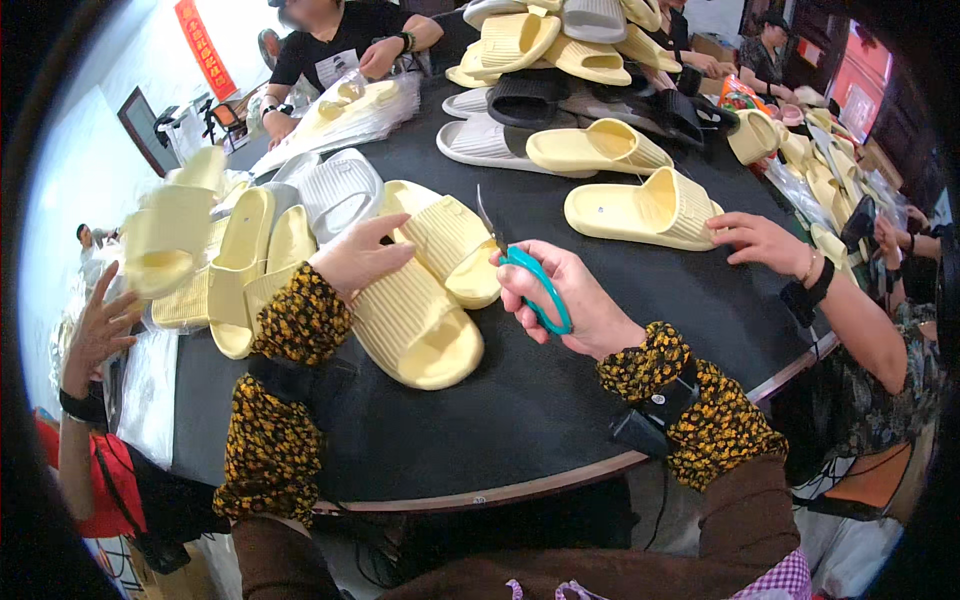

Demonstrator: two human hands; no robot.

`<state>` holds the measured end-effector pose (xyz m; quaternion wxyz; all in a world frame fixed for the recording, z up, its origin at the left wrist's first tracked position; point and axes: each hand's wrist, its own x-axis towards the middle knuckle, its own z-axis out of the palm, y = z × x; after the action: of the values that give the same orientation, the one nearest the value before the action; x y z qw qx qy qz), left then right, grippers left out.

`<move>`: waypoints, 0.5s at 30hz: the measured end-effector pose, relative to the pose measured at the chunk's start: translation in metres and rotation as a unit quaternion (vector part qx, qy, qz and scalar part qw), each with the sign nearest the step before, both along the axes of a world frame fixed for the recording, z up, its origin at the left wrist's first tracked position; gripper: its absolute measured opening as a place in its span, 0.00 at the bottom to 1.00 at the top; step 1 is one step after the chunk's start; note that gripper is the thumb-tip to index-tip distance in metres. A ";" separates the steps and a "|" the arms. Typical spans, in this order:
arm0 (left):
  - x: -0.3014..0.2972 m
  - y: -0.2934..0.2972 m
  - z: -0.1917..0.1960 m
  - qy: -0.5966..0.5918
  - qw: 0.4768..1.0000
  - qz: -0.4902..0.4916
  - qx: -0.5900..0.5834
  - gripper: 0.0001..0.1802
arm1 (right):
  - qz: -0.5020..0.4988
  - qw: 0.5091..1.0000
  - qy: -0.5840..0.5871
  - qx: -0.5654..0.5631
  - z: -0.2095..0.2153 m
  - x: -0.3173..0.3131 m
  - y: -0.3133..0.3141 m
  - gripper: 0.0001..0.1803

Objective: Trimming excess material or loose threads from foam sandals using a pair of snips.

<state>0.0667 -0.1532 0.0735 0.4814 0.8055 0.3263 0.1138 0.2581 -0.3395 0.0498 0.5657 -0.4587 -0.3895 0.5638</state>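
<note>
My left hand [362,258] reaches over a pale yellow ribbed slipper [420,330], its fingers stretched out and apart; whether they touch the slipper is hard to see. Just beyond lies a second yellow slipper [455,240], partly behind the first. In my right hand [575,300] is a pair of scissors [540,285] with teal handles. The thin blades point up and slightly away, close to the second slipper's toe opening. A grey slipper [342,195] sits beyond my left hand.
Yellow slippers [243,255] lie at left, where a co-worker's hand [100,325] is near a blurred slipper [165,235]. A mixed slipper pile [560,60] stands at the back. At right another person's hand [760,245] touches a yellow slipper [650,212]. The dark table's edge [500,492] curves before me.
</note>
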 end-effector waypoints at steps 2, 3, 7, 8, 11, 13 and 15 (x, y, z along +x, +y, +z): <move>0.009 -0.009 -0.014 -0.122 0.978 0.010 -0.172 0.29 | -0.029 0.999 0.027 0.031 -0.005 0.003 0.001 0.16; 0.014 -0.014 -0.015 -0.120 0.977 0.000 -0.174 0.29 | -0.039 0.998 0.027 0.031 -0.006 0.006 0.002 0.16; 0.018 -0.050 -0.007 -0.153 0.932 0.012 -0.329 0.23 | -0.066 0.994 0.057 0.062 -0.003 0.003 0.005 0.16; 0.017 -0.055 -0.006 -0.136 0.943 0.010 -0.305 0.24 | -0.067 0.994 0.060 0.068 -0.003 0.003 0.006 0.17; 0.023 -0.074 0.001 -0.153 0.952 0.002 -0.264 0.29 | -0.076 0.992 0.054 0.083 -0.001 0.011 0.004 0.18; 0.023 -0.078 0.001 -0.192 0.944 0.018 -0.270 0.27 | -0.077 0.988 0.067 0.115 0.006 0.012 0.004 0.19; 0.025 -0.087 0.007 -0.208 0.943 0.022 -0.257 0.27 | -0.099 0.988 0.043 0.106 0.016 0.012 0.001 0.19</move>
<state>0.0913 -0.2398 0.0809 0.7267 0.6055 0.2543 0.2013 0.2702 -0.3388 0.0657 0.6805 -0.4078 -0.3754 0.4793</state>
